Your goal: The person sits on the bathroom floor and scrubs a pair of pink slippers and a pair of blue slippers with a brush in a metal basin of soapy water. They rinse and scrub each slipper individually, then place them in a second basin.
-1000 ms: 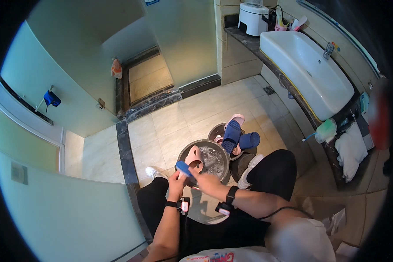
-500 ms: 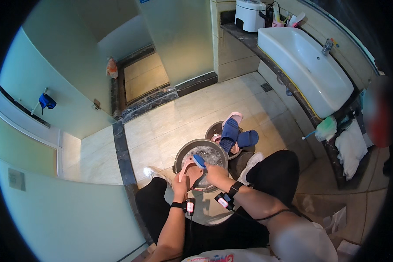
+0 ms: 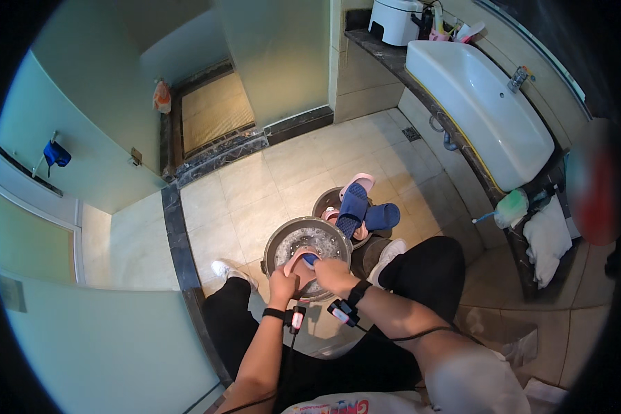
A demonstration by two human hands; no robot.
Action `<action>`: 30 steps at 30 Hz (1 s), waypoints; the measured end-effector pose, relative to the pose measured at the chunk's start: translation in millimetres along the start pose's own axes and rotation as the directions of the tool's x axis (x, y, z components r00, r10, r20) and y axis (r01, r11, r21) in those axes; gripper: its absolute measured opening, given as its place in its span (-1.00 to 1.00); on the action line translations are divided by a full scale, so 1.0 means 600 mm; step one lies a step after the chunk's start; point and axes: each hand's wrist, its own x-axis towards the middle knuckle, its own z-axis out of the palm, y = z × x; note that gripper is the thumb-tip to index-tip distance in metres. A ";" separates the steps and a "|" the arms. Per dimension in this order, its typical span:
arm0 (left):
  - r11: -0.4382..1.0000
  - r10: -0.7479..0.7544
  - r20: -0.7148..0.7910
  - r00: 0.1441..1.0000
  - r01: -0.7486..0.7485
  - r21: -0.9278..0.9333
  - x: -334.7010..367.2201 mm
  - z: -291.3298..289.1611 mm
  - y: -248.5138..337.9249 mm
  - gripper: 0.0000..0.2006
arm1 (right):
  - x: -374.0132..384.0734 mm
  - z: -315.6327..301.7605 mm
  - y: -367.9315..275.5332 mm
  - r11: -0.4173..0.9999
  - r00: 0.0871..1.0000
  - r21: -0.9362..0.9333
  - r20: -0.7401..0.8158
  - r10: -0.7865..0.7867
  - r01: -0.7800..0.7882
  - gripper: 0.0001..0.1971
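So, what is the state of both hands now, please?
Left hand: closed, holding a pink slipper.
Right hand: closed, holding a blue brush, partly hidden.

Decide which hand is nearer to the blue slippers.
Right. The right hand, holding a blue brush, is below the blue slippers in the picture; the left hand, gripping a pink slipper, is farther left.

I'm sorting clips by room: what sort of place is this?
Most likely a bathroom, judging by the white washbasin with its metal tap, the small drain in the tiled floor and the frosted-looking panel.
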 end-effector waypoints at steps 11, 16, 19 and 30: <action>0.910 0.391 -0.153 0.908 -0.356 0.214 -0.026 -0.135 0.230 -0.62 | -0.019 -0.248 0.015 0.981 0.995 -0.173 -0.041 -0.091 0.083 -0.77; 0.883 0.454 -0.225 0.862 -0.403 0.239 0.037 -0.083 0.267 -0.63 | -0.014 -0.320 0.047 0.999 0.999 -0.041 -0.033 0.001 -0.002 -0.74; 0.880 0.469 -0.206 0.859 -0.436 0.188 0.101 -0.024 0.285 -0.65 | 0.029 -0.302 0.102 0.988 0.986 -0.154 -0.166 -0.029 0.003 -0.76; 0.835 0.394 -0.020 0.919 -0.349 0.426 0.305 0.143 0.240 -0.69 | 0.076 -0.204 0.152 0.969 0.978 -0.228 -0.204 0.046 -0.094 -0.72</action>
